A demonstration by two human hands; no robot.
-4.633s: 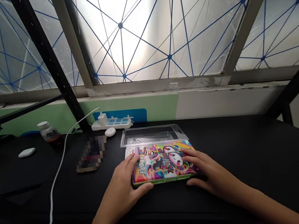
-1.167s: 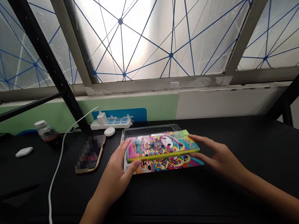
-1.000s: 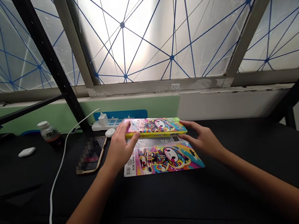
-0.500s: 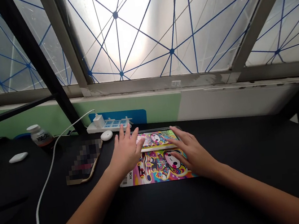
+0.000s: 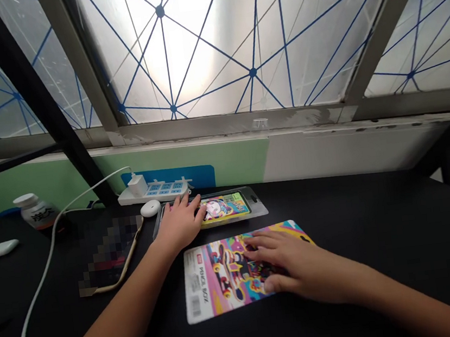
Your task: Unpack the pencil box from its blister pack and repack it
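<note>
My left hand (image 5: pixel 180 226), fingers spread, rests on the left part of a clear plastic blister package (image 5: pixel 258 206) near the back of the table. Inside the package shows a brightly printed pencil box (image 5: pixel 231 205) with a cartoon picture; its left end is hidden under my fingers. Closer to me, a colourful cardboard card (image 5: pixel 213 276) marked PENCIL BOX lies at a slight slant. Across its right half my right hand (image 5: pixel 296 266) lies flat, fingers stretched out and covering part of the print. Neither hand grips anything.
Left of the package are a round white case (image 5: pixel 150 209), a phone (image 5: pixel 114 253) with a blurred screen, a white bottle (image 5: pixel 35 211) and a white mouse-like object (image 5: pixel 1 249). A power strip (image 5: pixel 157 190) with a charger stands behind. A white cable (image 5: pixel 40 300) curves along the left side.
The card has come towards me under my right hand and turned slightly, apart from the package. My left hand and the package now sit further left in view; the camera has also shifted.
</note>
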